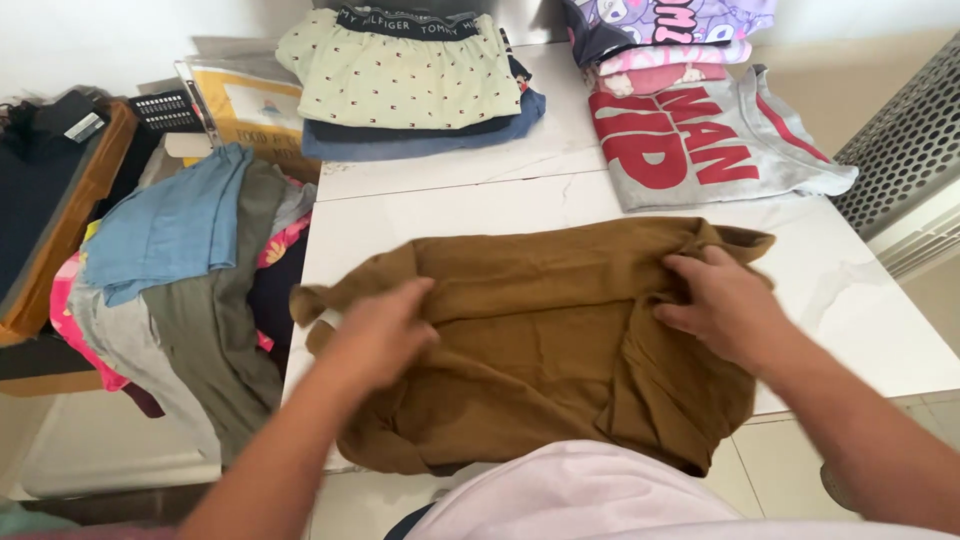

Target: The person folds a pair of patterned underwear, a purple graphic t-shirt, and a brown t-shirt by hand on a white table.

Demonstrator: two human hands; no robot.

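A brown garment (pixel 540 320) lies spread on the white table (pixel 860 290), its lower edge hanging over the near side. My left hand (pixel 380 335) rests on the garment's left part, fingers curled into the cloth near a bunched corner. My right hand (pixel 725 305) presses on the right part and grips a fold of the fabric there. Both forearms reach in from the bottom of the view.
Folded pale patterned shorts on darker clothes (pixel 410 75) lie at the back centre. A grey shirt with red lettering (pixel 710 140) and pink and purple clothes (pixel 670 40) are at back right. A heap of unfolded clothes (pixel 180 280) fills the left. A metal grille (pixel 905 150) stands right.
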